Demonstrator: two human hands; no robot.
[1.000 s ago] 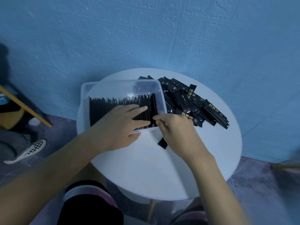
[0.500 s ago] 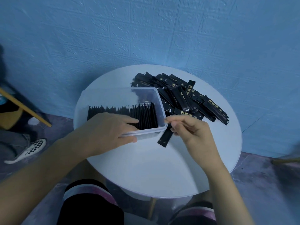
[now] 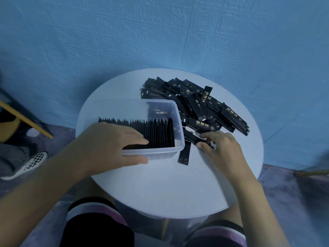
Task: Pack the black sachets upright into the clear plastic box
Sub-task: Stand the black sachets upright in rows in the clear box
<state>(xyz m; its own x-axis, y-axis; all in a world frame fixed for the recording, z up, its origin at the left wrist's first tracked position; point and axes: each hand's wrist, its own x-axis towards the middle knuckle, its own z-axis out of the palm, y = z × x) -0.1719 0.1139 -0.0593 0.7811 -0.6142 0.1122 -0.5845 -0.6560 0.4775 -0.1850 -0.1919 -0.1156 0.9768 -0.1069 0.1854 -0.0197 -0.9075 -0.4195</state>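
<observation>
The clear plastic box [image 3: 124, 107] stands on the left half of the round white table [image 3: 160, 189]. A row of black sachets [image 3: 156, 132] stands upright along its near side. My left hand [image 3: 110, 147] grips the box's near wall, with the fingers inside against the sachets and the thumb outside. A pile of loose black sachets [image 3: 204, 104] lies to the right of the box. My right hand [image 3: 220, 150] is at the pile's near edge, thumb and fingers pinching one black sachet [image 3: 193, 139]. Another single sachet [image 3: 184, 155] lies flat by the box's near right corner.
A blue textured wall [image 3: 160, 32] rises right behind the table. On the floor at the left are a person's checkered shoe [image 3: 30, 163] and a slanted yellow wooden leg [image 3: 25, 118]. My knees [image 3: 92, 221] are under the table's near edge.
My right hand moved from the box's right corner to the near edge of the pile. The sachet that hung from it now lies on the table. My left hand still holds the box.
</observation>
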